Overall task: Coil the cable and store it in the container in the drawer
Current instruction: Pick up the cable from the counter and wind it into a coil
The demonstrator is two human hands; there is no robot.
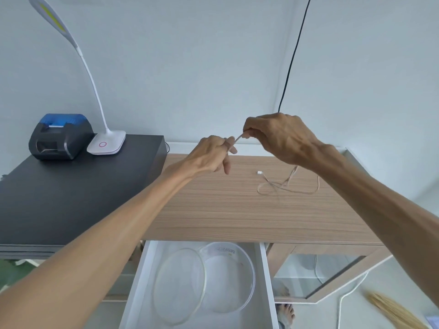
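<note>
Pale blue-grey walls back a wood-grain counter [213,210], with a darker black surface [59,198] butting against its left edge. On that black surface, near the back, sit a small black-and-blue device [60,136] and a white gooseneck lamp [107,143]. Below the counter's front edge a white drawer [140,281] stands open, holding a clear round container [235,276] with its clear lid [178,286] lying off, leaning against it on the left.

Both hands are raised over the counter's back edge. The left hand [209,155] has the thin pale cable [285,186] looped around a finger, the other fingers curled; the right hand [278,136] pinches the cable just beside it, a short taut run between them. From under the right hand the rest trails down to a loose tangle on the counter's right half, ending in a small white plug [259,172].

Coiling looks barely begun. The slack crosses over itself, so pulling it up fast could draw a knot, or drag the plug off the right edge. A thin cable wound tightly round one finger may also spring open when slipped off, before reaching the container.

How many turns already sit on the finger is hidden by the hand. The near end of the cable is not visible, and lettering on the container is too faint to read.
</note>
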